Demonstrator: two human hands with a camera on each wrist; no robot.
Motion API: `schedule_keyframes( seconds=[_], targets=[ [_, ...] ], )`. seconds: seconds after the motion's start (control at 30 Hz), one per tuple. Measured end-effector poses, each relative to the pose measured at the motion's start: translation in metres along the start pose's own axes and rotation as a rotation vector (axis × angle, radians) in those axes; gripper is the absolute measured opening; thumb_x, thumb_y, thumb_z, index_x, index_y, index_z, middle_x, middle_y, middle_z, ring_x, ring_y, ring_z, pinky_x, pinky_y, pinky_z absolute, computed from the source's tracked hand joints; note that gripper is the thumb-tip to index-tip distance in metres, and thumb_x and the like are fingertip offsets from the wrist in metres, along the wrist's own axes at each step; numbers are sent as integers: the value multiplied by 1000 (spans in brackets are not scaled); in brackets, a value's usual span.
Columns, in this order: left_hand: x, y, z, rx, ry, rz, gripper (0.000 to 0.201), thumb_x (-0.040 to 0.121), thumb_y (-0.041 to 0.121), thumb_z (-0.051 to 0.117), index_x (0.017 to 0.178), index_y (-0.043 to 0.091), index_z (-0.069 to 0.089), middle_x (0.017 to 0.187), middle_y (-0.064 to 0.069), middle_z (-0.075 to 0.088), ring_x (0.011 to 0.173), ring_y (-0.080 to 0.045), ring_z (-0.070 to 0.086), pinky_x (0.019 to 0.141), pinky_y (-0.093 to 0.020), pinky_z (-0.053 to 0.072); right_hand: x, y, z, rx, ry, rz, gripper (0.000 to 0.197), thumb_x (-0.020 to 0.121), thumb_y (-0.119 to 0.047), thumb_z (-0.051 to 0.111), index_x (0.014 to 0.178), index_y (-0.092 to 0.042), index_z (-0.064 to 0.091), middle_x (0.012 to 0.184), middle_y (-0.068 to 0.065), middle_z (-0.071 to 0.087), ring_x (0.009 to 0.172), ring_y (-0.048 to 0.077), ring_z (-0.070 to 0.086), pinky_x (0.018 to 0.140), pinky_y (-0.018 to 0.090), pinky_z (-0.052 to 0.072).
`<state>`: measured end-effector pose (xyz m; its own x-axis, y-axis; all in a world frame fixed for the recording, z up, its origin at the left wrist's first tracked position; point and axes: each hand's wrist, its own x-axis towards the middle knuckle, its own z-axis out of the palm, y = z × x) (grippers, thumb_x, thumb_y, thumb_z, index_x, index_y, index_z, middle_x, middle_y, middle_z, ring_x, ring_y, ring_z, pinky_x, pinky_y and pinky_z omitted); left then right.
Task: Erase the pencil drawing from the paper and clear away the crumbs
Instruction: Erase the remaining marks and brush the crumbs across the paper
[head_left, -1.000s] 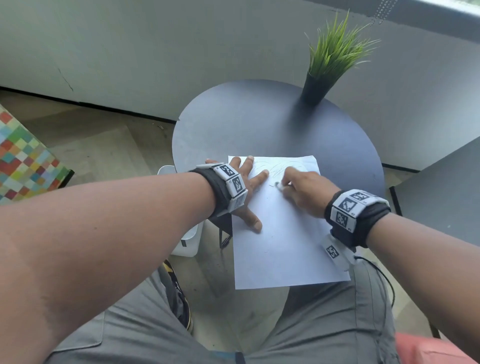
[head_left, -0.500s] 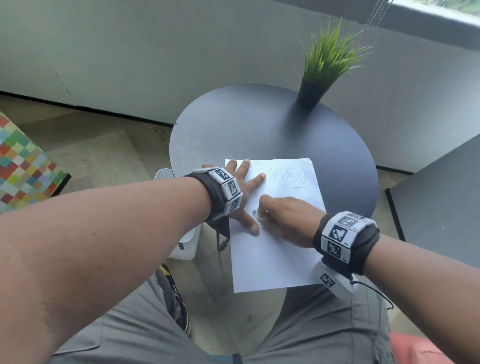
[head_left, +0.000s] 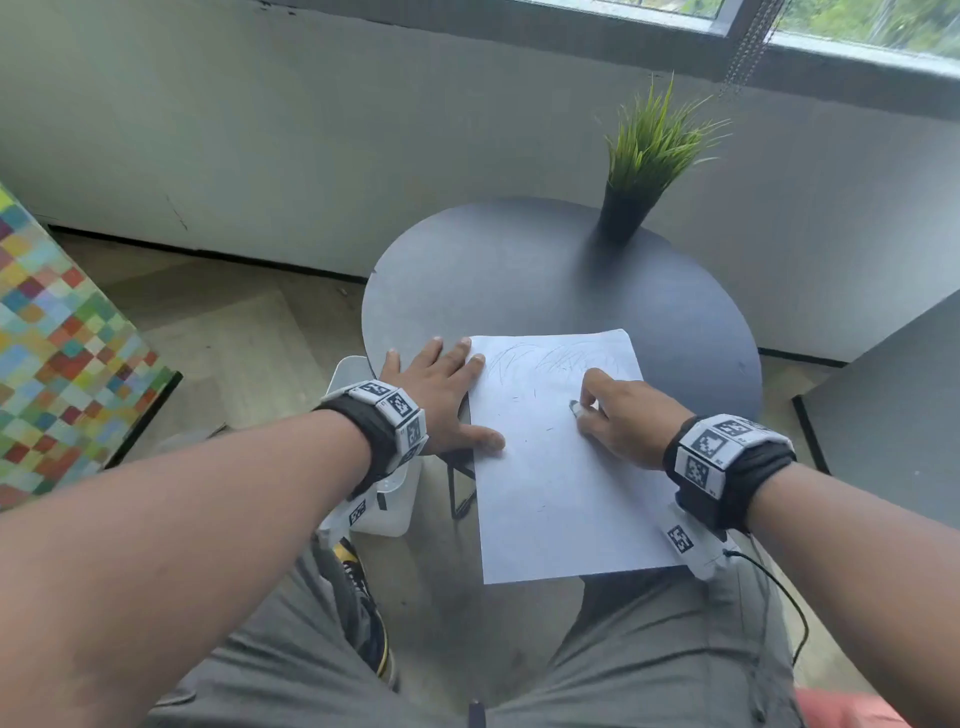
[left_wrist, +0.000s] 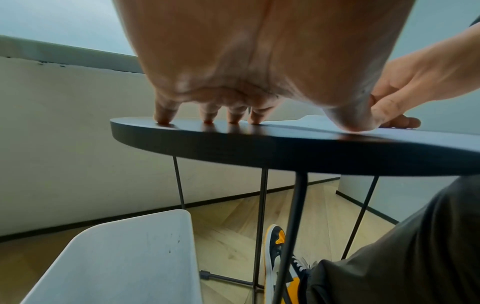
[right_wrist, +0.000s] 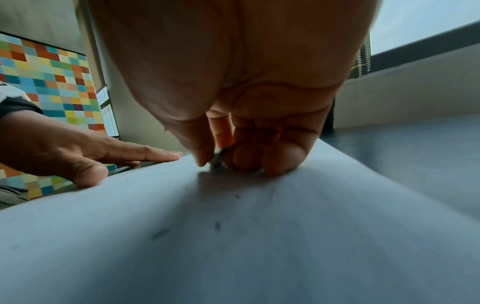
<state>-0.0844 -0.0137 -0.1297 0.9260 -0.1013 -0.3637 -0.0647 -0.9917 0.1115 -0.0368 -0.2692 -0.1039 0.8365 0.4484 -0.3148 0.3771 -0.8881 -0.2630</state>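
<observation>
A white sheet of paper (head_left: 550, 478) lies on a round dark table (head_left: 519, 270), its near end hanging over the table's edge. Faint pencil scribbles (head_left: 550, 358) cross its far part, and dark eraser crumbs (right_wrist: 217, 225) dot the middle. My left hand (head_left: 441, 395) lies flat with spread fingers, pressing the paper's left edge and the table. My right hand (head_left: 618, 415) pinches a small grey-tipped eraser (head_left: 575, 408) against the paper just below the scribbles. In the right wrist view the eraser (right_wrist: 219, 159) sits between thumb and curled fingers (right_wrist: 280, 158).
A potted green plant (head_left: 639, 176) stands at the table's far side. A white bin (left_wrist: 116, 259) sits on the floor under the table's left edge. A multicoloured checked block (head_left: 57, 364) is at the left, a grey surface (head_left: 893, 415) at the right. My knees are below the table.
My right hand rubbed the eraser from the scribbles toward me and is back up just below them. The scribbles look fainter. My left hand shifted slightly outward along the paper's left edge.
</observation>
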Motion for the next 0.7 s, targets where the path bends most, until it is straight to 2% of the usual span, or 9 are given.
schedule_keyframes(
  seconds=[0.13, 0.23, 0.3, 0.43, 0.53, 0.63, 0.7],
  targets=[
    [-7, 7, 2, -26, 6, 14, 109, 66, 94, 38, 154, 37, 6, 164, 16, -7, 151, -21, -9, 115, -65, 5, -1, -22, -6, -72, 20, -47, 22, 99, -38, 40, 101, -17, 44, 93, 9, 62, 84, 33, 56, 72, 39, 49],
    [-9, 8, -2, -53, 17, 20, 100, 71, 90, 43, 152, 39, 13, 164, 16, -4, 152, -20, -7, 115, -65, 5, 5, -51, -8, -36, 26, -145, 22, 100, -35, 42, 107, -15, 46, 94, 7, 61, 86, 30, 53, 76, 39, 46],
    [-4, 6, -6, -64, 38, 12, 105, 70, 90, 44, 154, 37, 10, 164, 16, -5, 152, -17, -7, 116, -64, 4, 13, -68, -8, -22, 18, -173, 22, 101, -36, 42, 111, -18, 47, 96, 6, 62, 85, 27, 51, 76, 38, 45],
    [12, -1, -5, -22, 53, 27, 119, 65, 97, 37, 157, 30, 1, 164, 15, -10, 152, -18, -10, 115, -65, 6, 37, -79, -8, 59, 25, -125, 22, 100, -38, 45, 112, -20, 49, 104, 8, 65, 89, 27, 57, 81, 38, 48],
    [15, -8, 3, -14, 26, 41, 127, 60, 101, 32, 157, 28, -5, 163, 14, -15, 151, -20, -13, 114, -67, 3, 46, -81, -5, 43, -20, -126, 19, 98, -36, 46, 108, -20, 49, 102, 9, 66, 84, 27, 56, 73, 34, 46],
    [14, -8, 6, -25, 15, 55, 127, 61, 100, 31, 156, 27, -9, 163, 12, -20, 151, -20, -17, 114, -68, 0, 46, -85, -1, -30, -113, -234, 17, 98, -26, 48, 111, -14, 48, 103, 11, 65, 80, 25, 49, 69, 33, 37],
    [16, -8, 3, -36, 0, 58, 128, 60, 100, 31, 156, 27, -10, 163, 12, -19, 151, -21, -17, 112, -70, 1, 56, -84, -8, -51, -77, -216, 19, 99, -27, 45, 110, -11, 49, 102, 12, 64, 84, 28, 53, 69, 33, 38]
  ],
)
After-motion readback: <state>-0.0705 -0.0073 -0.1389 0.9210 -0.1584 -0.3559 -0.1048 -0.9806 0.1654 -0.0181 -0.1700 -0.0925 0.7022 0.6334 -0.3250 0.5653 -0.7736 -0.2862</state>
